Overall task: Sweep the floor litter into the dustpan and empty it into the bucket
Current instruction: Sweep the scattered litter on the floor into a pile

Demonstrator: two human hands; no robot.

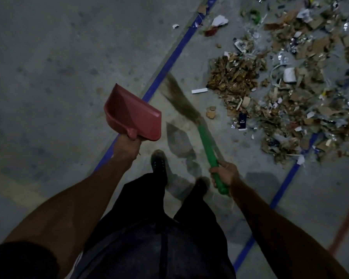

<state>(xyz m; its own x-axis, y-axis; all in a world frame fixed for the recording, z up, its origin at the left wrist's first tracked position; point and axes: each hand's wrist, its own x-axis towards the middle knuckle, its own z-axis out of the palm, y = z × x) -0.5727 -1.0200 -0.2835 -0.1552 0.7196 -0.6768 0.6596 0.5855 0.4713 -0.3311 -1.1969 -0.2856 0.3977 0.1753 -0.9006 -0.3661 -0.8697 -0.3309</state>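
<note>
The left hand (127, 147) grips the red dustpan (132, 115) by its handle, held clear of the floor and empty; the right hand (225, 174) grips the broom (207, 143), bristles pointing to eleven o'clock, ready to sweep. The litter (270, 87) lies at two o'clock; no bucket shows.

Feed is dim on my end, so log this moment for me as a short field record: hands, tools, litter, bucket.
left hand: grips the handle of the red dustpan, held up off the floor
dustpan contents: none visible
right hand: grips the green handle of the broom
broom bristles: blurred, near the blue floor line
litter pile: cardboard scraps, paper, foil, ahead and right of the line
bucket: not in view
</note>
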